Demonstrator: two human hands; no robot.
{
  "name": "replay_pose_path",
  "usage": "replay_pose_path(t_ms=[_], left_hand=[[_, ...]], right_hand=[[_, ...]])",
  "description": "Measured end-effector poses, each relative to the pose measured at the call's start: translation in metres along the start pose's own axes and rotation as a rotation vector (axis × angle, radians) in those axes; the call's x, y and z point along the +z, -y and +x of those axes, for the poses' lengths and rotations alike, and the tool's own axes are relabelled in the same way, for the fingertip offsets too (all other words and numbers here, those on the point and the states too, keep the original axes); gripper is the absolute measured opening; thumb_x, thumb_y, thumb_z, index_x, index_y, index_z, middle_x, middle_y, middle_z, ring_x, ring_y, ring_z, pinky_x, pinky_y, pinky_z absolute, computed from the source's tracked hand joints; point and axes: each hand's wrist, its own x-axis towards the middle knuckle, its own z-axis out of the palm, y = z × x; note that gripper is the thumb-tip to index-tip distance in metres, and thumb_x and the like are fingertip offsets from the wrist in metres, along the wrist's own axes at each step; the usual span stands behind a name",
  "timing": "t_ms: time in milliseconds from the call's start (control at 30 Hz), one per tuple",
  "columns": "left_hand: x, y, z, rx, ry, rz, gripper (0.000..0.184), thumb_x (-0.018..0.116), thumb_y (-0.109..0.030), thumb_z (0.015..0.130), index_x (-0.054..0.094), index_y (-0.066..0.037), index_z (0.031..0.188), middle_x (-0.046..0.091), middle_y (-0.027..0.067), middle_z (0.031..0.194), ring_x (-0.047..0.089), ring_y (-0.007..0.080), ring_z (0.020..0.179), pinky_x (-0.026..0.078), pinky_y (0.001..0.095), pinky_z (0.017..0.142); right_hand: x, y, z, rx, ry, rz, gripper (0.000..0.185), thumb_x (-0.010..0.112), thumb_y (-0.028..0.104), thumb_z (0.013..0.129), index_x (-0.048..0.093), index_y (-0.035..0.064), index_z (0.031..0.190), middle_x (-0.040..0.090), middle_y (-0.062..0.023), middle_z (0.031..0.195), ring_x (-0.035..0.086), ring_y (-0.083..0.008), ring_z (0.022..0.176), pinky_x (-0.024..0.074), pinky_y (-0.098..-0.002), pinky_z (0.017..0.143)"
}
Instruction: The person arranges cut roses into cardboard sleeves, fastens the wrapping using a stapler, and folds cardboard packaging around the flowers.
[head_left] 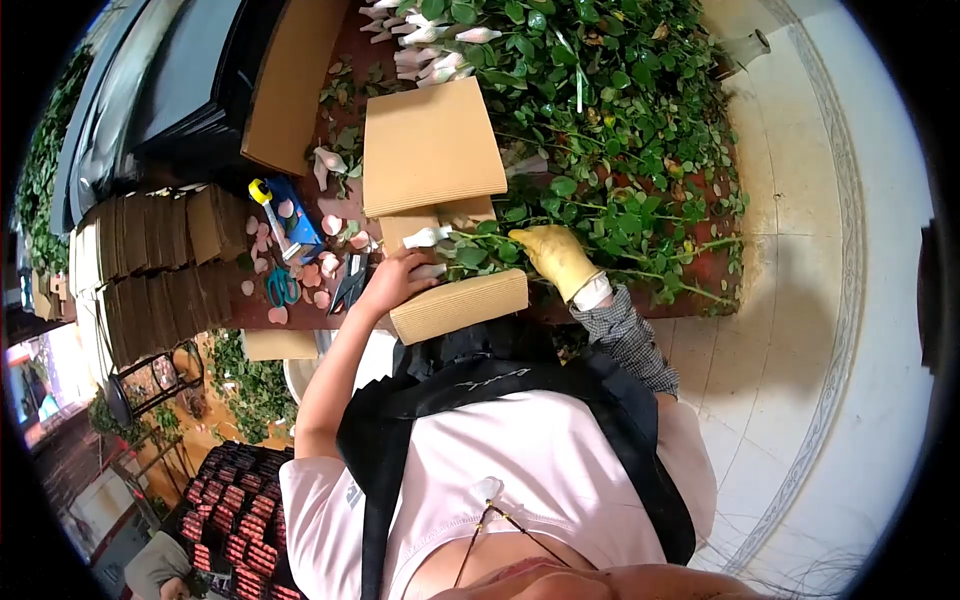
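Observation:
My bare left hand (400, 280) lies at the left end of the rose stems, its fingers closed round a pale wrapped bud (428, 271). Just above it a second white wrapped bud (428, 237) rests on the corrugated cardboard (435, 150). My right hand (555, 255), in a yellow glove, is closed on the green rose stems (600, 225) to the right of the buds. Its fingertips are partly hidden by leaves. A folded flap of cardboard (460, 305) stands along the near side of the stems.
Leafy roses (610, 100) cover the back right of the red table (715, 285). Blue-handled scissors (282, 288), a blue box (297, 215), a yellow tape tool (262, 193), a black tool (349, 284) and loose petals (328, 264) lie left. Cardboard stacks (160, 235) stand farther left.

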Motion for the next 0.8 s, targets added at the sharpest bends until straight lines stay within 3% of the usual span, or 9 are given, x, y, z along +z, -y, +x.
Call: replay_pose_path(t_ms=[267, 333, 533, 600, 633, 700, 733, 800], left_hand=[[-0.011, -0.008, 0.001, 0.138, 0.028, 0.160, 0.034, 0.075, -0.021, 0.080, 0.067, -0.006, 0.110, 0.062, 0.0119, 0.109, 0.062, 0.0349, 0.098, 0.053, 0.0424, 0.084], [-0.019, -0.014, 0.001, 0.263, -0.093, 0.214, 0.032, 0.073, -0.016, 0.078, 0.069, -0.008, 0.109, 0.062, 0.0112, 0.109, 0.061, 0.0317, 0.097, 0.051, 0.0415, 0.085], [-0.015, -0.014, 0.011, 0.428, -0.093, 0.407, 0.023, 0.077, -0.019, 0.074, 0.071, -0.006, 0.092, 0.058, 0.0123, 0.113, 0.057, 0.0352, 0.103, 0.050, 0.0442, 0.087], [-0.012, -0.005, 0.010, 0.316, 0.032, 0.309, 0.023, 0.076, -0.022, 0.075, 0.071, -0.008, 0.093, 0.060, 0.0101, 0.115, 0.058, 0.0324, 0.101, 0.051, 0.0417, 0.086], [-0.013, -0.005, 0.008, 0.258, 0.081, 0.321, 0.034, 0.078, -0.022, 0.073, 0.068, -0.006, 0.101, 0.060, 0.0123, 0.110, 0.058, 0.0338, 0.100, 0.051, 0.0427, 0.085], [-0.012, -0.006, 0.005, 0.212, 0.044, 0.294, 0.040, 0.079, -0.022, 0.073, 0.066, -0.005, 0.107, 0.059, 0.0131, 0.108, 0.058, 0.0346, 0.099, 0.051, 0.0429, 0.084], [-0.011, -0.007, 0.005, 0.177, 0.009, 0.260, 0.047, 0.080, -0.022, 0.072, 0.064, -0.005, 0.113, 0.058, 0.0140, 0.105, 0.058, 0.0354, 0.098, 0.051, 0.0431, 0.084], [-0.004, 0.000, 0.001, 0.135, -0.033, 0.178, 0.057, 0.081, -0.021, 0.072, 0.060, -0.003, 0.122, 0.056, 0.0171, 0.106, 0.056, 0.0378, 0.099, 0.049, 0.0453, 0.086]], right_hand=[[0.019, -0.003, 0.009, 0.050, 0.089, 0.033, 0.028, 0.061, 0.007, 0.084, 0.071, 0.0125, 0.110, 0.070, -0.0120, 0.088, 0.068, -0.0322, 0.084, 0.0557, -0.0427, 0.074], [0.021, -0.003, 0.012, 0.002, 0.107, -0.029, 0.028, 0.060, 0.006, 0.084, 0.072, 0.0125, 0.108, 0.071, -0.0109, 0.088, 0.069, -0.0301, 0.083, 0.0562, -0.0420, 0.073], [0.010, -0.001, 0.008, -0.149, 0.008, -0.081, 0.028, 0.059, 0.005, 0.083, 0.072, 0.0148, 0.105, 0.068, -0.0052, 0.079, 0.067, -0.0260, 0.074, 0.0549, -0.0397, 0.067], [0.008, 0.000, 0.010, -0.094, 0.148, -0.082, 0.027, 0.062, 0.007, 0.083, 0.070, 0.0134, 0.108, 0.069, -0.0056, 0.084, 0.067, -0.0267, 0.078, 0.0546, -0.0410, 0.069], [0.005, 0.002, 0.009, -0.099, 0.144, -0.079, 0.027, 0.062, 0.007, 0.083, 0.070, 0.0134, 0.108, 0.069, -0.0056, 0.084, 0.067, -0.0267, 0.078, 0.0546, -0.0410, 0.069], [-0.002, 0.007, 0.004, -0.001, 0.060, 0.028, 0.034, 0.066, 0.011, 0.083, 0.065, 0.0098, 0.117, 0.069, -0.0086, 0.101, 0.066, -0.0283, 0.092, 0.0538, -0.0411, 0.080], [-0.010, 0.011, 0.003, 0.002, 0.052, 0.027, 0.034, 0.066, 0.011, 0.083, 0.065, 0.0098, 0.117, 0.069, -0.0086, 0.101, 0.066, -0.0283, 0.092, 0.0538, -0.0411, 0.080], [-0.024, 0.016, -0.001, 0.101, -0.330, -0.109, 0.044, 0.069, 0.015, 0.082, 0.059, 0.0062, 0.124, 0.064, -0.0117, 0.118, 0.062, -0.0299, 0.107, 0.0509, -0.0403, 0.090]])
